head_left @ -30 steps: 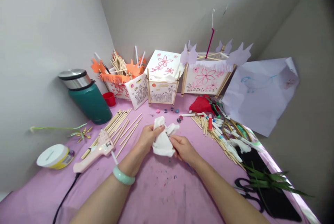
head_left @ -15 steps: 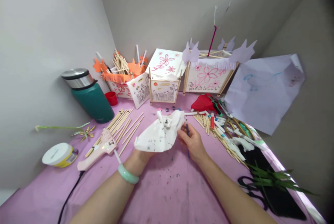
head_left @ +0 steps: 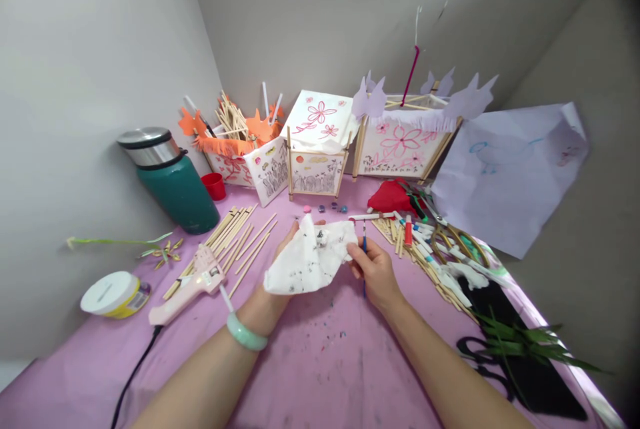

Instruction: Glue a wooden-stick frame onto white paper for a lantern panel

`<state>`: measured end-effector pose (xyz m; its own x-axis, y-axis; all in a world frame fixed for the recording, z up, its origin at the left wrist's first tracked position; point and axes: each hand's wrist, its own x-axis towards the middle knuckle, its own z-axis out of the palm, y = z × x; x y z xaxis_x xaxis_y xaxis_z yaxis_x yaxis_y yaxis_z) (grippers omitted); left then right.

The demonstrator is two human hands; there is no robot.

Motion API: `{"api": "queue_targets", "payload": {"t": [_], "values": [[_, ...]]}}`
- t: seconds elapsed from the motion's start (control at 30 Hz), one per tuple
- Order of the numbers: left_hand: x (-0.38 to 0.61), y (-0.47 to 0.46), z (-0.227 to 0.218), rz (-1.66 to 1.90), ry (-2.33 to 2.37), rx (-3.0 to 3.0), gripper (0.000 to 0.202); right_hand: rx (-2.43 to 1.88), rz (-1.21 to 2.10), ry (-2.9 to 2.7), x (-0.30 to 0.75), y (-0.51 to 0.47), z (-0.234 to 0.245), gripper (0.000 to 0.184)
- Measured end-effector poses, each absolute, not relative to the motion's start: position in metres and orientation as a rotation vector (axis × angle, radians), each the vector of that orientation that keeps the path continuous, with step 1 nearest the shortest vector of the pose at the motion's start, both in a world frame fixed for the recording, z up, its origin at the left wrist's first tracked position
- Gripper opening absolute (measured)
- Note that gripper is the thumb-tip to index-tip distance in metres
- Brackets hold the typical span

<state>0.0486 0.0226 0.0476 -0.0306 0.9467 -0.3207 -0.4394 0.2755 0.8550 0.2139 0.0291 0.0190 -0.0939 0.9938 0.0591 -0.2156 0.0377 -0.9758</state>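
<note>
A stained white tissue (head_left: pixel 311 257) lies spread over my left hand (head_left: pixel 289 242), whose fingers show at its upper edge under the paper. My right hand (head_left: pixel 374 269) pinches the tissue's right corner and also holds a thin blue-handled brush (head_left: pixel 364 242) upright. Both hands hover just above the pink tablecloth (head_left: pixel 310 362), in front of several small paint pots (head_left: pixel 330 207). A pale green bangle (head_left: pixel 245 336) is on my left wrist.
A pink glue gun (head_left: pixel 193 282) and loose wooden sticks (head_left: pixel 240 236) lie to the left, near a green flask (head_left: pixel 173 179) and a tape roll (head_left: pixel 113 292). Paper lanterns (head_left: pixel 320 142) stand at the back. Markers, sticks and scissors (head_left: pixel 435 242) crowd the right, with green leaves (head_left: pixel 525 342).
The crumpled tissue has been unfolded and now lies flat over my left hand. My right hand moved from the wad to its right corner, with the brush now showing.
</note>
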Motion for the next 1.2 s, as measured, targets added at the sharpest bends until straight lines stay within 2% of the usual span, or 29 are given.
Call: {"api": "queue_targets", "payload": {"t": [0.1, 0.3, 0.6, 0.7, 0.83, 1.0, 1.1, 1.2], "values": [[0.048, 0.018, 0.055, 1.137, 0.783, 0.544, 0.062, -0.946, 1.299, -1.133, 0.216, 0.030, 0.017, 0.027], [0.052, 0.005, 0.069, 1.031, 0.442, 0.436, 0.059, -0.949, 1.263, -1.109, 0.218, 0.033, 0.015, 0.027], [0.060, 0.009, 0.049, 1.031, 0.574, 0.557, 0.049, -1.013, 1.281, -1.254, 0.211, 0.026, 0.016, 0.027], [0.066, 0.010, 0.046, 1.036, 0.729, 0.697, 0.037, -1.037, 1.260, -1.314, 0.211, 0.025, 0.018, 0.030], [0.067, 0.009, 0.046, 1.078, 1.014, 0.789, 0.010, -1.224, 0.913, -1.336, 0.226, 0.043, 0.018, 0.031], [0.064, 0.013, 0.030, 1.046, 1.112, 0.876, 0.007, -1.483, 0.342, -1.681, 0.241, 0.080, 0.012, 0.023], [0.065, 0.016, 0.026, 1.039, 1.102, 0.912, 0.004, -1.650, 0.178, -1.862, 0.235, 0.092, 0.011, 0.025], [0.068, 0.015, 0.032, 1.012, 1.110, 0.856, 0.008, -1.837, 0.086, -1.965, 0.224, 0.095, 0.013, 0.030]]}}
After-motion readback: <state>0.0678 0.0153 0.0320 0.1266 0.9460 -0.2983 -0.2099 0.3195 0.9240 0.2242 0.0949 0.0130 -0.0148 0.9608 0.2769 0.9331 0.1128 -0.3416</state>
